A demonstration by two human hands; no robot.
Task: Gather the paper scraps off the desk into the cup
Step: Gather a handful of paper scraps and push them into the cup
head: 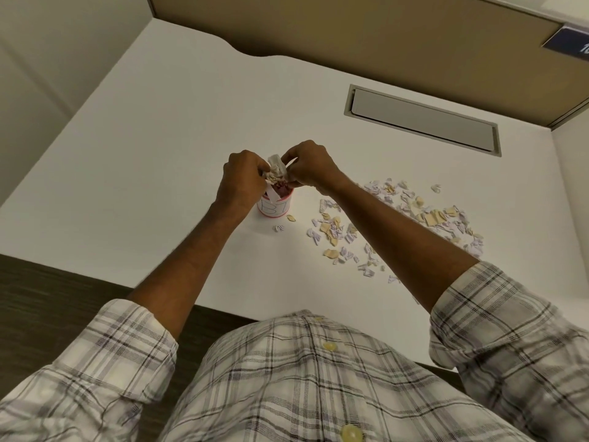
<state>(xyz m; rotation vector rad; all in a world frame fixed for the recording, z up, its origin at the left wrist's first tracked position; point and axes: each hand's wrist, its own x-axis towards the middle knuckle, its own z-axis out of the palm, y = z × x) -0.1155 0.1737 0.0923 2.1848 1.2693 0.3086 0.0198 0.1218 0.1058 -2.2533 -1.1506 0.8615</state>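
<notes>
- White desk fills most of the view, backed by a tan partition panel with a dark blue sign at its upper right corner.
- Set into the desk near the back right is a long grey cable hatch, its lid flush with the surface.
- Near the middle of the desk stands the cup — white with a red rim, black lettering on its side, upright, with scraps showing inside.
- Both hands meet directly above the cup's mouth: the left hand and the right hand each have their fingers curled closed on the same wad of paper, a crumpled bundle of white and tan pieces held between them.
- A white slip hangs from the wad down across the cup's rim.
- Loose paper scraps — pale lilac and tan — lie scattered in a wide patch on the desk to the right of the cup, partly under the right forearm.
- Two stray bits lie just beside the cup's base: a tan one and a white one.
- Rolled plaid sleeves and a buttoned plaid shirt fill the bottom of the view, over the desk's near edge.
</notes>
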